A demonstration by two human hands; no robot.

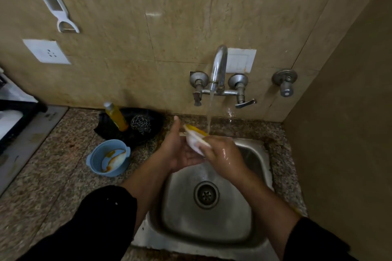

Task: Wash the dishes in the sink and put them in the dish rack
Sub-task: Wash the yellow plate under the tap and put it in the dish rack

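Here, a small white dish (194, 143) (yellow along one edge) sits under running water (209, 112).
The left hand (180, 151) cradles it on an open palm, thumb up; the right hand (222, 154) curls its fingers over it, above the sink's (212, 225) 12 o'clock rim. A blue bowl (93, 155) sits at 9 o'clock.

beige tiled wall (180, 17), speckled granite counter (53, 176).

Dim, soft focus, wide-angle edge distortion
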